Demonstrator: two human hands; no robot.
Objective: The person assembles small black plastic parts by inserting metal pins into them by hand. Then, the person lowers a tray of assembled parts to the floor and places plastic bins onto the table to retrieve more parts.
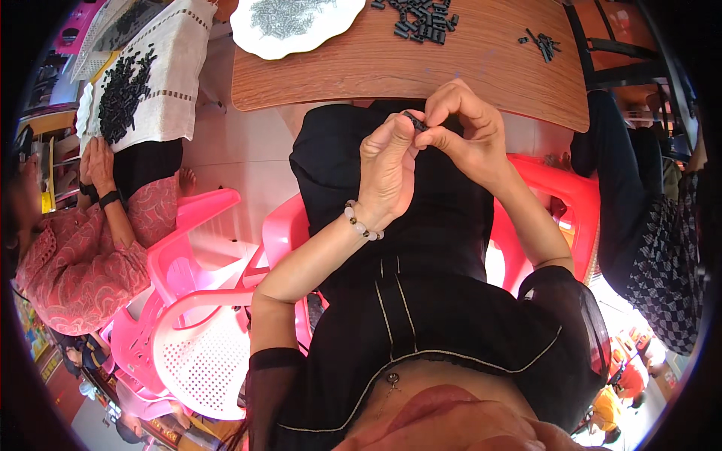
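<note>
Both hands are raised over my lap, just in front of the near edge of the wooden table [346, 79]. Between the thumb and fingers of my left hand [386, 167] is a small black tube-shaped piece [413, 120]. The thumb and forefinger of my right hand [472, 134] pinch at the right end of this piece, partly covering it. On the table lies a heap of similar black pieces [425, 21], with a smaller group of black pieces [544, 46] to the right. A white scalloped plate [265, 49] at the left bears many tiny grey parts.
At the left, another person's hands [98, 164] rest by a cloth-covered table [174, 56] with a pile of black pieces [124, 98]. Pink plastic chairs [197, 304] stand on my left, a red chair [575, 197] on my right. Someone in dark trousers [620, 188] sits at the right.
</note>
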